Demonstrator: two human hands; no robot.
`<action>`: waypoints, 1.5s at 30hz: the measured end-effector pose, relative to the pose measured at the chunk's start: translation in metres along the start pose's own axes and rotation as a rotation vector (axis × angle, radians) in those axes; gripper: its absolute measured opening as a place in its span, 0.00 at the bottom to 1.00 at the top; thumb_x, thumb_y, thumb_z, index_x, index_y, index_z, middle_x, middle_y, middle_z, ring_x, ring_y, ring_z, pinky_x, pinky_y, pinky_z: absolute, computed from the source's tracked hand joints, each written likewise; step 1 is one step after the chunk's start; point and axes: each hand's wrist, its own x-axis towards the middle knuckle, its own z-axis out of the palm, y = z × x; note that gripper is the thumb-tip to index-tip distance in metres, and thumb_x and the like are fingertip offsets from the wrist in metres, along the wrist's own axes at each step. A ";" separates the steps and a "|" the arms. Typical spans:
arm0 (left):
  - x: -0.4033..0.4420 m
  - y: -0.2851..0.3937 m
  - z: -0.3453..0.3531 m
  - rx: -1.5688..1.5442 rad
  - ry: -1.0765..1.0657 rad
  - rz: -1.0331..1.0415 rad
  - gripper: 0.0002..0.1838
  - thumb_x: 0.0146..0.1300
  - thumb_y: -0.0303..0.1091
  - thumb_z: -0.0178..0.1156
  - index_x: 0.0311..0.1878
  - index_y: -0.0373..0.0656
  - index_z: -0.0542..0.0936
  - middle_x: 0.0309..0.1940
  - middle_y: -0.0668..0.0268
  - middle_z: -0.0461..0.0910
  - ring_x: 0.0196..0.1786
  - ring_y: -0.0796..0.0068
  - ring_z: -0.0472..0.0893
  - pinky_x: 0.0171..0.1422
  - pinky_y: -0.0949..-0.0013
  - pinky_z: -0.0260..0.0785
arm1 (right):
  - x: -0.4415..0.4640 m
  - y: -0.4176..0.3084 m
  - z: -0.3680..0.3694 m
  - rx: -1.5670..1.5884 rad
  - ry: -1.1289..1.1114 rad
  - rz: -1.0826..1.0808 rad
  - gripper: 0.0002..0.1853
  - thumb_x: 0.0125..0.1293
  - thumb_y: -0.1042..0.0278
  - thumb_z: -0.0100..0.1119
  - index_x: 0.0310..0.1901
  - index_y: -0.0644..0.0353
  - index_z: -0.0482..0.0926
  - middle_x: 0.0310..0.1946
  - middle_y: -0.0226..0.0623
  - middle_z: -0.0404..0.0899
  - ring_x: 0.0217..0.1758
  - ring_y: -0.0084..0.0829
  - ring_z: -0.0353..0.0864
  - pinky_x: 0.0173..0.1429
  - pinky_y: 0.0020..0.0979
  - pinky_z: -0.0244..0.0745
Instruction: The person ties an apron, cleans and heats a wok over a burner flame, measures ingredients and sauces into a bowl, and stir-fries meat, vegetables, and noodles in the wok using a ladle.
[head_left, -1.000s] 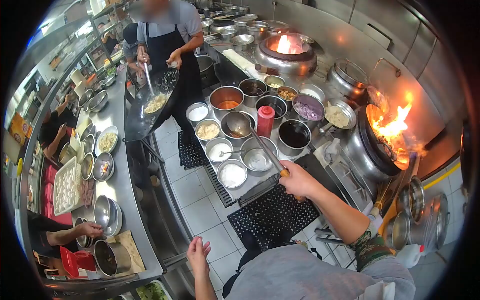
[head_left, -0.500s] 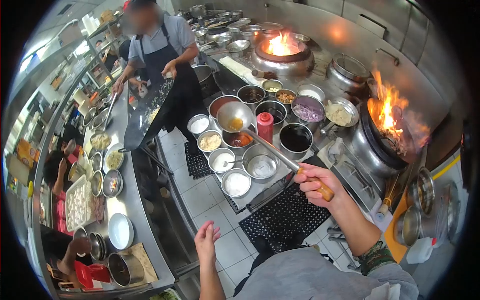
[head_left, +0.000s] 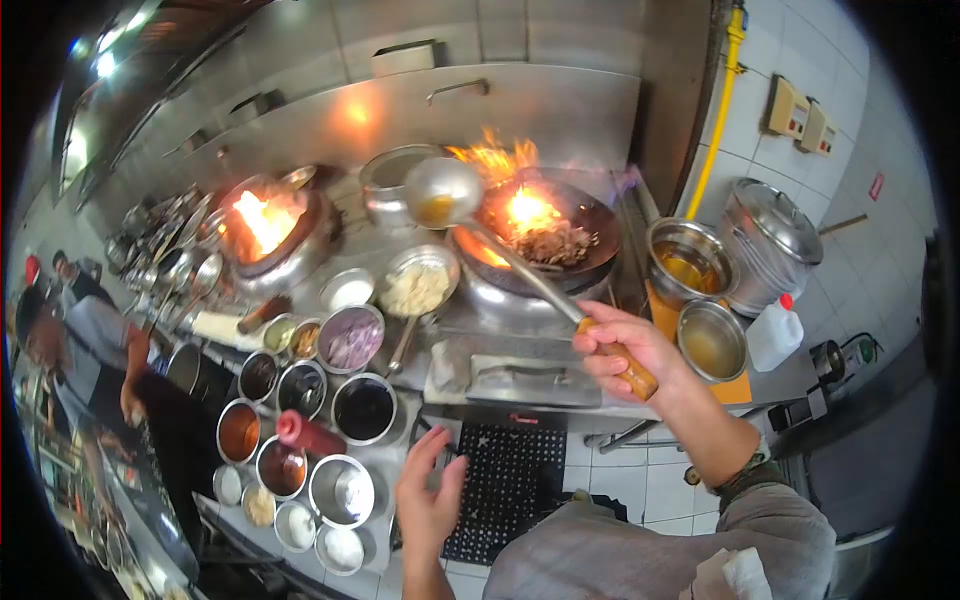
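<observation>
My right hand (head_left: 630,350) is wrapped round the wooden handle of a long steel ladle (head_left: 445,185), with a little yellow-brown liquid in its bowl. In the view, the bowl overlaps the near left side of a dark wok (head_left: 603,215); how high it hangs I cannot tell. Dark browned pieces of food (head_left: 560,243), perhaps meat, lie in the wok, with flames (head_left: 527,205) rising around them. Empty, with fingers apart, my left hand (head_left: 430,490) is held low, beside the seasoning pots and in front of the stove edge.
Left of me stand several seasoning pots, a red squeeze bottle (head_left: 310,434) and a bowl of chopped purple onion (head_left: 351,338). A strainer of pale slices (head_left: 417,288) rests nearby. Another burner flames (head_left: 262,222) farther left. A co-worker (head_left: 95,330) stands at left. Metal bowls (head_left: 712,340) sit at right.
My view has swung right, from the pots and co-worker to the stove. The ladle has come round with my right hand and now appears beside the flaming wok. My left hand remains empty.
</observation>
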 end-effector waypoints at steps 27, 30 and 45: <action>0.210 0.002 0.189 0.515 -0.273 0.461 0.09 0.64 0.37 0.59 0.35 0.41 0.78 0.37 0.57 0.76 0.48 0.53 0.74 0.50 0.52 0.65 | -0.053 -0.160 -0.168 -1.803 0.441 -0.156 0.35 0.52 0.82 0.52 0.66 0.53 0.72 0.59 0.41 0.79 0.61 0.32 0.79 0.63 0.28 0.70; 0.237 -0.035 0.220 0.478 -0.280 0.466 0.09 0.64 0.37 0.59 0.34 0.41 0.78 0.38 0.57 0.77 0.49 0.54 0.75 0.52 0.53 0.66 | -0.020 -0.169 -0.144 -1.856 0.394 -0.100 0.32 0.55 0.80 0.54 0.65 0.50 0.74 0.51 0.41 0.84 0.49 0.29 0.83 0.53 0.30 0.74; 0.255 -0.074 0.218 0.568 -0.211 0.559 0.09 0.61 0.40 0.62 0.37 0.44 0.80 0.40 0.60 0.78 0.49 0.56 0.75 0.52 0.53 0.68 | -0.088 -0.217 -0.111 -1.938 0.659 0.095 0.34 0.47 0.81 0.56 0.62 0.53 0.78 0.48 0.34 0.86 0.41 0.17 0.80 0.45 0.22 0.74</action>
